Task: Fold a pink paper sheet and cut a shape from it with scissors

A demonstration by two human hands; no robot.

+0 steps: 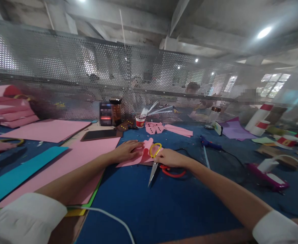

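My left hand (128, 149) lies on a folded piece of pink paper (145, 152), its fingers stretched over it. A curled flap stands up from that paper beside my fingertips. Closed around the middle of a pair of scissors with yellow handles (156, 150) is my right hand (167, 158). The blades point down toward me and the yellow loops stand up by the paper. A second pair of scissors with red handles (174, 172) lies under my right wrist, its blades hidden.
Large pink sheets (87, 162) and a blue strip (24, 173) spread out on the left. A paper cup (140, 121) and cut pink pieces (154, 128) stand behind my hands. To the right are a blue glue gun (211, 144) with its cord and a purple device (267, 178).
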